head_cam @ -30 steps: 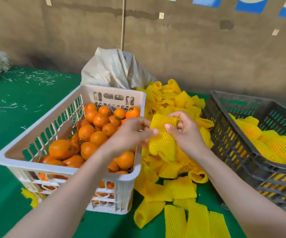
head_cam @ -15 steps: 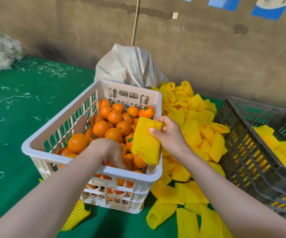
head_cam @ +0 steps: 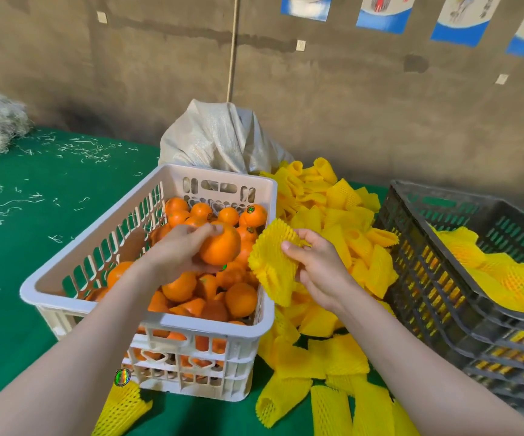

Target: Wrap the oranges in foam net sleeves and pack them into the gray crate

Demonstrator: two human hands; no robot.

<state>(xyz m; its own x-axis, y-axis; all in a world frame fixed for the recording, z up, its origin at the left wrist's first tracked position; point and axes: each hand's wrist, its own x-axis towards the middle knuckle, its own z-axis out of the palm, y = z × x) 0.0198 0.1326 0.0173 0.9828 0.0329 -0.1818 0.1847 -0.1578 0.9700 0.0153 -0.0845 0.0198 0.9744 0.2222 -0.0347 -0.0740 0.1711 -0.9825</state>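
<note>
Head | left hand fingers grip glossy orange | right hand fingers pinch ribbed yellow sleeve

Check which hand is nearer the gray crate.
Right. The right hand, holding a foam net sleeve, is over the sleeve pile beside the gray crate. The left hand grips an orange over the white crate, farther away.

Oranges in left crate — sleeves between — perhaps wrapped fruit right.
</note>
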